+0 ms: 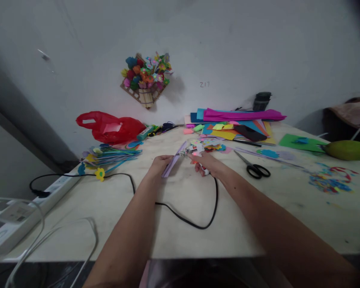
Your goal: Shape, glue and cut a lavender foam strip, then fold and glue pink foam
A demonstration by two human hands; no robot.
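L hand (160,165) pinches thin lilac paper strip (171,161); R hand (208,161) grips white corded tool (204,170).
Strip sits btwn hands, slanted twd 1 o'clock, prob. to present its edge to the tool; R fingers hide most of the tool, type & tip unclear. Slim black cord (202,228) loops at 6, slack prob. for reach, partly hidden by L forearm (129,228). Black-handled metal scissors (255,170) at 3, apparently kept handy; bunched blue-green-stemmed paper flowers (117,156) at 9, overlapping, count unclear.

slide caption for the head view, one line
Left hand holds a lilac strip; right hand grips a corded tool, scissors lying nearby.
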